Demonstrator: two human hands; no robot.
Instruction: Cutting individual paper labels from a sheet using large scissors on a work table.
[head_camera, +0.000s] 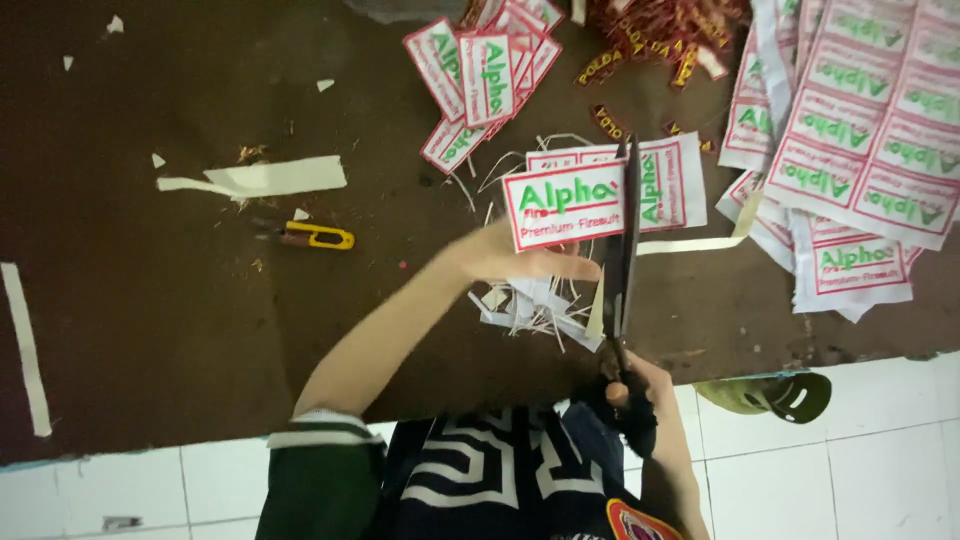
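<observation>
My left hand (505, 257) pinches the lower edge of a strip of white labels (570, 200) with red borders and green lettering, held flat above the dark table. My right hand (628, 392) grips the black handles of long scissors (622, 240). The blades point away from me and run through the strip, between one label and the one beside it. A thin white offcut (700, 243) trails to the right of the blades. Below the strip lies a heap of white paper trimmings (530, 308).
A pile of cut labels (485, 70) lies at the top middle. Uncut label sheets (860, 120) cover the right side. Small red and yellow tags (660, 35) are heaped at the top. A yellow-handled thread snipper (315, 236) and white paper strip (265, 178) lie left. White tiled floor (850, 450) shows below.
</observation>
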